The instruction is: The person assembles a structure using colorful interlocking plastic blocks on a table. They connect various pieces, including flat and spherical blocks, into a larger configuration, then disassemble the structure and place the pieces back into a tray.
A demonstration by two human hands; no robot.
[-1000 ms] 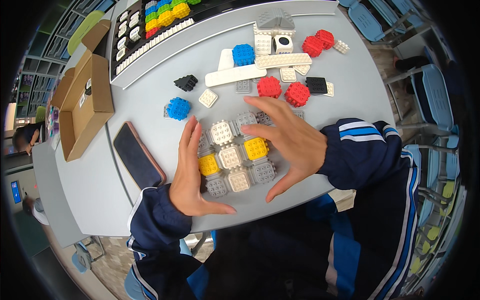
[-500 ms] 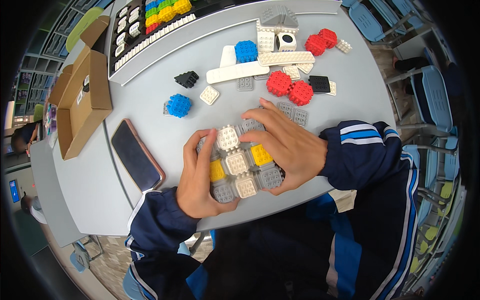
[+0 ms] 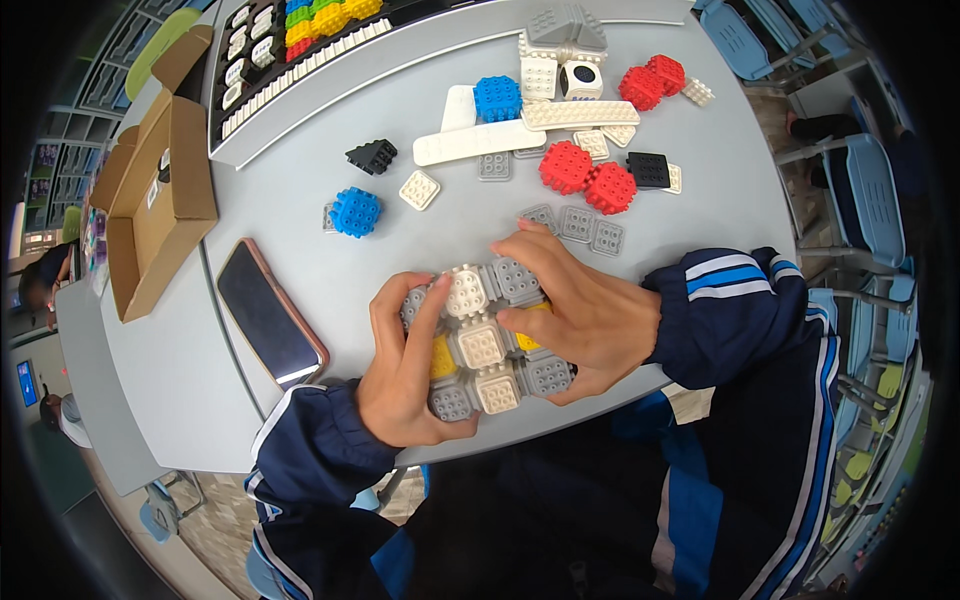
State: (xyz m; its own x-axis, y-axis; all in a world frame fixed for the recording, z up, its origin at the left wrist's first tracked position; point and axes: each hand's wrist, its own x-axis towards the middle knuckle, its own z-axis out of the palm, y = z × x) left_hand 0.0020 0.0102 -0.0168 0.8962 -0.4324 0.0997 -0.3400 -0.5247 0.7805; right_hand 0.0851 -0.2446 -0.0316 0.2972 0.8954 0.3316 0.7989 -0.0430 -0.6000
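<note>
Between both hands is a block assembly (image 3: 481,344) of white, grey and yellow studded cubes joined in rows. My left hand (image 3: 404,368) grips its left side, fingers along the grey and yellow cubes. My right hand (image 3: 585,313) wraps round the right side, its thumb lying over a yellow cube (image 3: 527,341) and partly hiding it. Just beyond the right fingertips lie flat grey studded plates (image 3: 577,224). A blue studded block (image 3: 356,212) sits farther off to the left. The underside of the assembly is hidden.
A dark-screened phone (image 3: 268,310) lies left of my hands. Behind it stands an open cardboard box (image 3: 175,215). Red blocks (image 3: 588,178), white beams (image 3: 476,143) and a black block (image 3: 648,170) spread across the far table. A parts tray (image 3: 300,110) stands at the back left.
Both hands and the assembly have shifted slightly down and right in the picture. My right thumb now covers more of the right yellow cube.
</note>
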